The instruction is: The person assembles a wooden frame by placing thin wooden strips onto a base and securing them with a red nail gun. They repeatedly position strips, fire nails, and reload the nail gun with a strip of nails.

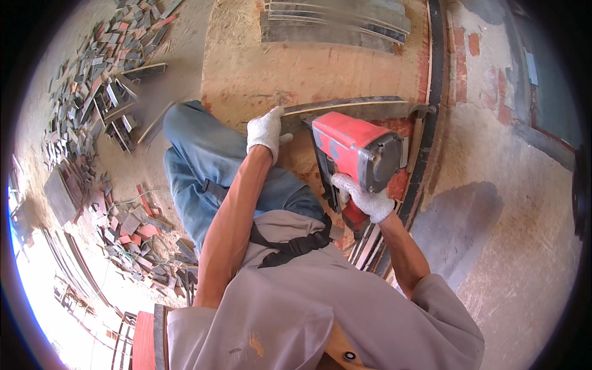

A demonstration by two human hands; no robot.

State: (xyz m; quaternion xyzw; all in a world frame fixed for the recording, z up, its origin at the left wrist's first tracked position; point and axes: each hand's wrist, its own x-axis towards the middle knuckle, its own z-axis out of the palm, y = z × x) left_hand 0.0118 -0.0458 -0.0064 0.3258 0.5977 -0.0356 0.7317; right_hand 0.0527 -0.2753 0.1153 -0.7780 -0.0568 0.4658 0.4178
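My right hand (365,197), in a white knit glove, wraps round the handle of a red and black nail gun (345,139). The tool lies over the right part of a narrow, dark-edged plywood strip (351,103), and its nose is hidden from me. At the strip's left end, my left hand (265,132), also in a white glove, closes on the wood. The strip's right end meets a long dark rail (433,80). Part of a reddish board (399,180) shows beneath the nail gun.
More long strips (333,28) lie stacked on the brown board (246,74) ahead. Many short wood offcuts (86,111) are heaped on the floor at the left. A worn wall-like surface with exposed bricks (473,44) is at the right. Long thin strips (71,262) lie at lower left.
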